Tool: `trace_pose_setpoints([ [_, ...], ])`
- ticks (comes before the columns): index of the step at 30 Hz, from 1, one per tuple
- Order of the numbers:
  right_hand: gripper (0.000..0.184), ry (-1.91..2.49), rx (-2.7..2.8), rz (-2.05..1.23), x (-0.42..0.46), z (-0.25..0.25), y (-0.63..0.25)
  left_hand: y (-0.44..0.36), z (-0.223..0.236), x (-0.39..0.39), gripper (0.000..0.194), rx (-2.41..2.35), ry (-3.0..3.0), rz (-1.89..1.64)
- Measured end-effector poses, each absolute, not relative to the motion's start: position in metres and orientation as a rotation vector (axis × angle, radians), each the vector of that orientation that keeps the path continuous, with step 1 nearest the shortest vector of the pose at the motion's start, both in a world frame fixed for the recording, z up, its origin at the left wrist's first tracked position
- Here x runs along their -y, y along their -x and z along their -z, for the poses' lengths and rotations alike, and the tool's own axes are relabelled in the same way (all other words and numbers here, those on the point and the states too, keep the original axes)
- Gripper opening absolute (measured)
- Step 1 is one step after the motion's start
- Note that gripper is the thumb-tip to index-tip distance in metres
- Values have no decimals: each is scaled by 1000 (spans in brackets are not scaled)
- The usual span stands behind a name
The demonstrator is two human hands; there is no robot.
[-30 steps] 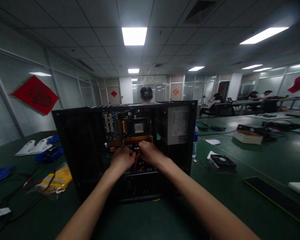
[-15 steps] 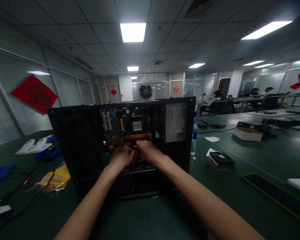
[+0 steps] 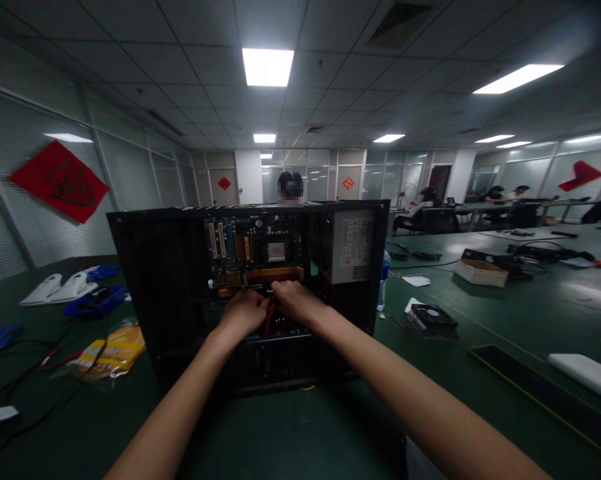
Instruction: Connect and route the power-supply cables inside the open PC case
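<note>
Apparently we are handling red wires (image 3: 269, 321) low in the case (image 3: 145, 280), just nearer than the board (image 3: 291, 230). Our left hand (image 3: 244, 312) and right hand (image 3: 299, 301) curl beside them; we can't tell what they grip. Further moves call for gentle fingers.

Straight ahead, the way is blocked by the upright case (image 3: 170, 280). Its inside can be entered through the open near side, but the lower middle is crowded by red cables (image 3: 269, 320) and the upper right corner is filled by the power supply (image 3: 353, 247). On the right, a lane is left between case and mat (image 3: 540, 393), narrowed farther back by the fan (image 3: 433, 317).
</note>
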State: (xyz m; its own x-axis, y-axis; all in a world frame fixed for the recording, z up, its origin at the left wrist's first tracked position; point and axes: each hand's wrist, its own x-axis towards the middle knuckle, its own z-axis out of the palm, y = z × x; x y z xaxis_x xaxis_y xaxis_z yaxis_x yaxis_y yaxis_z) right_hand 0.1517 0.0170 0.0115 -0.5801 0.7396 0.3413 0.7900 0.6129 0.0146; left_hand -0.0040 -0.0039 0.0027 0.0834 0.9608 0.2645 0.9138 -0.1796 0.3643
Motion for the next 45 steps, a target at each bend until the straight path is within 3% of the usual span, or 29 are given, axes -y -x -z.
trace_pose_setpoints([
  [10,19,1266,2577,320,-20,-11,-149,3,-3,7,32,-2017,-2235,-655],
  [23,18,1032,2509,172,-36,2,-158,-12,-13,27,35,-2258,-2526,-601],
  [45,15,1078,2433,149,-7,-14,-163,-19,-18,27,25,-2163,-2611,-401],
])
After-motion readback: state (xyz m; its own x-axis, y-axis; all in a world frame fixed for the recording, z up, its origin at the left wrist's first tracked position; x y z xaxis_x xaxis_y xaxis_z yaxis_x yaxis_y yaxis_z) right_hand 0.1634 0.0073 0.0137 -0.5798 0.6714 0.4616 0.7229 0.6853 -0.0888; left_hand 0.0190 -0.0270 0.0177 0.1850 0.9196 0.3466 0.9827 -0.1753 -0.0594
